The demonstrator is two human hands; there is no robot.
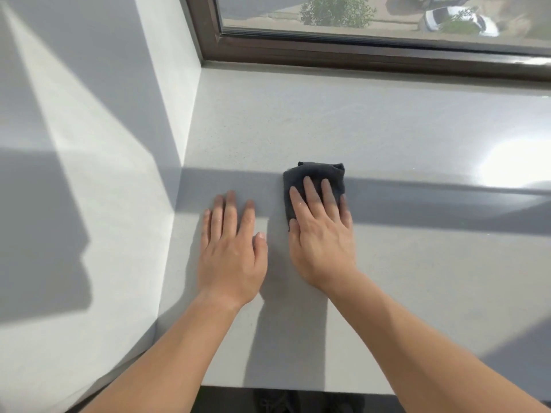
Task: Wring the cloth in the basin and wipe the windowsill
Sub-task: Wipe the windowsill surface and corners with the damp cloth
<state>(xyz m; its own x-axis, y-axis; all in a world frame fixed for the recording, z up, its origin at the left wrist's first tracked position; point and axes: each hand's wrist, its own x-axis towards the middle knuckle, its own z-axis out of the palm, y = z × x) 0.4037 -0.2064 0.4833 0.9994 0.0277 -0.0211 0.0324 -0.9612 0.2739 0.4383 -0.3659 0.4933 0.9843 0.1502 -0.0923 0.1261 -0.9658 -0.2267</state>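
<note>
Head view: both hands flat on the windowsill (387,138).
The right hand (320,234) presses a folded dark cloth (316,174) onto the sill, fingers extended and slightly spread; the left hand (231,248) rests palm-down just beside it, fingers straight, near the side wall (89,144).

Pale grey windowsill (372,120), folded dark cloth (313,174) on it (sunlit patches)

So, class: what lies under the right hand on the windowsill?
A folded dark grey cloth lies flat under the right hand on the windowsill. Its far part shows past the fingers; the near part is covered.
</note>
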